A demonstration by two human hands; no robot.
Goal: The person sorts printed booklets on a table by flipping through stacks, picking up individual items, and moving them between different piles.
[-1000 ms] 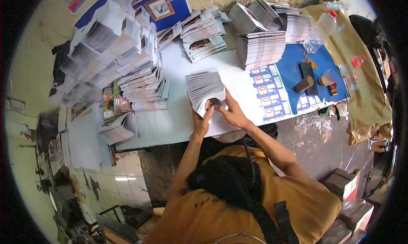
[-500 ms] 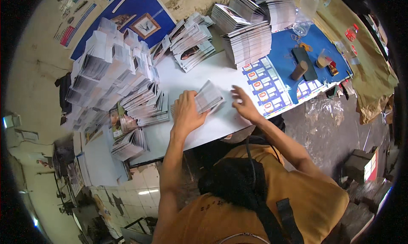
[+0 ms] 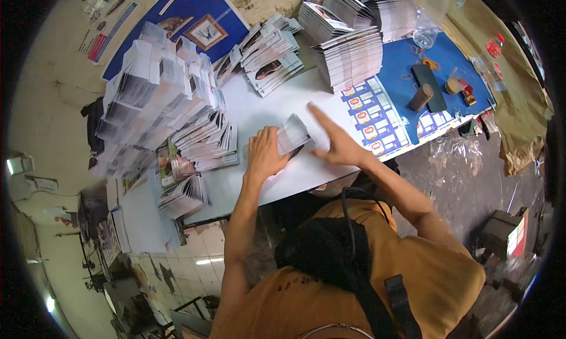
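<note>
Head view, looking down on a white table [image 3: 259, 112] crowded with printed matter. Along the table's left edge stands a tall, leaning mass of stacked leaflets [image 3: 156, 88], with lower, fanned piles [image 3: 203, 141] at its foot and a further small pile [image 3: 183, 194] at the near left corner. Toward the far edge lies a spread heap of leaflets [image 3: 268, 53], and to its right rises a neat, high block of leaflets [image 3: 351, 56].

Near the middle of the table's near edge, the left hand [image 3: 265, 156] is closed around a thin bundle of leaflets [image 3: 292, 133], fingers curled over its near end; the bundle rests tilted on the white surface, between the two hands. Just to its right the right hand [image 3: 336, 147] lies flat on the table, fingers spread and extended toward the far edge, gripping nothing; it sits just beside the bundle, and contact with it cannot be determined.

The right portion of the table is covered by a blue sheet [image 3: 407, 61] with a grid of small printed panels [image 3: 377, 112] at its near left part. On the blue sheet lie a dark flat rectangular object [image 3: 429, 85], a brown cylinder [image 3: 420, 97] and loose rubber bands [image 3: 429, 63]. A clear plastic bottle [image 3: 433, 11] lies at the far right corner. The person wears an orange shirt [image 3: 354, 292].
</note>
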